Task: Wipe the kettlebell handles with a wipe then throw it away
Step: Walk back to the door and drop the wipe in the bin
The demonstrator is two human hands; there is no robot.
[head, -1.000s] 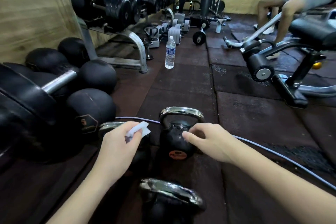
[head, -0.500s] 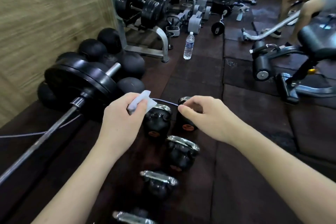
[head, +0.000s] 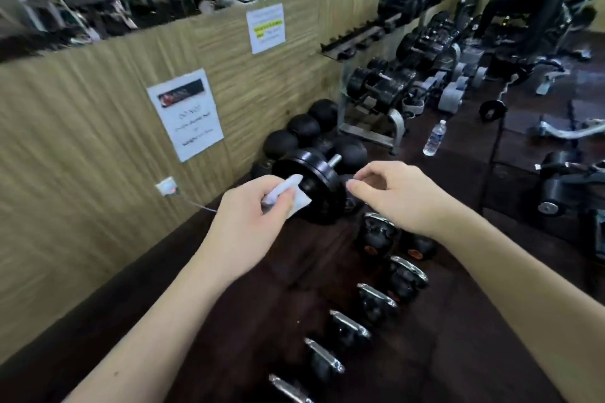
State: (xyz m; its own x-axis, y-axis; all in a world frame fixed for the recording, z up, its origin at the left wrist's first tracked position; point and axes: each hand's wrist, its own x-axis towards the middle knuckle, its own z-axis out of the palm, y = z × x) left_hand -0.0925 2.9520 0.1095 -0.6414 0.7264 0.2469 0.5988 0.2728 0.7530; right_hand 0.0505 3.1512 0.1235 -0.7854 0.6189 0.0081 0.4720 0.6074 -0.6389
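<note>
My left hand (head: 253, 222) grips a crumpled white wipe (head: 288, 195), held up in the air in front of a barbell plate. My right hand (head: 397, 196) hovers beside it with loosely curled fingers and holds nothing. Below both hands a row of several black kettlebells with chrome handles runs along the dark rubber floor, from the far one (head: 376, 234) down to a near one (head: 348, 325). Neither hand touches a kettlebell.
A loaded barbell (head: 311, 188) and black medicine balls (head: 304, 127) lie by the wood-panelled wall (head: 98, 141). A dumbbell rack (head: 376, 91) stands behind them. A water bottle (head: 434, 137) stands on the floor. A bench machine (head: 569, 183) is at the right.
My view has risen and swung left toward the wall. Both hands have lifted away from the kettlebells, the right hand leaving the kettlebell it touched. The wipe stays in my left hand.
</note>
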